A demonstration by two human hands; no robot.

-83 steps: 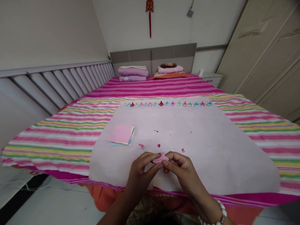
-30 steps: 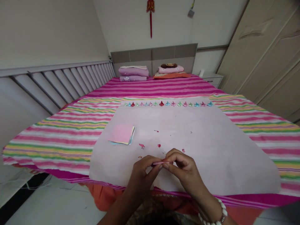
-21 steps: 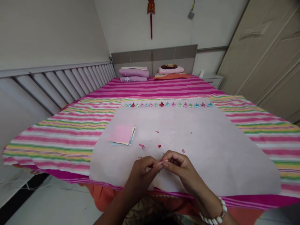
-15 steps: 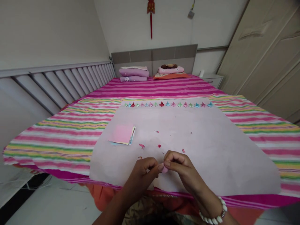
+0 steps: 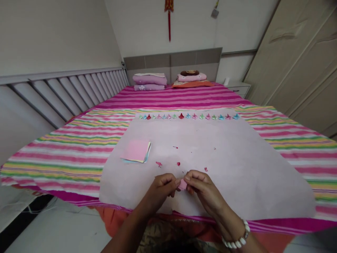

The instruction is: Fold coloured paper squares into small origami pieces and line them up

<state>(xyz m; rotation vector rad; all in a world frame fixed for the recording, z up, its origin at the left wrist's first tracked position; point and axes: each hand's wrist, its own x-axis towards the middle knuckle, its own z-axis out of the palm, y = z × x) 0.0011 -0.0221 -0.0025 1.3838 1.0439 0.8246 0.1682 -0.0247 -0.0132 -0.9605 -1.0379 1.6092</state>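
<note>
A small folded piece of pink paper (image 5: 182, 184) is pinched between both hands, just above the near part of a large white sheet (image 5: 237, 175). My left hand (image 5: 164, 188) grips its left edge with thumb and fingers closed. On the other side, my right hand (image 5: 201, 186), with a white beaded bracelet at the wrist, pinches the right edge. Beyond the hands lie small red and pink paper scraps (image 5: 159, 164). To the left rests a stack of square coloured paper (image 5: 135, 150), pink on top.
A row of small folded paper shapes (image 5: 181, 116) in several colours runs along the sheet's far edge. The sheet lies on a bed with a striped cover (image 5: 65, 151). Folded bedding (image 5: 150, 81) sits by the headboard, and a rail (image 5: 73, 79) borders the left.
Both hands have shifted slightly, and more of the pink paper now shows between the fingertips. Both hands still hold it. The view has moved a little.
</note>
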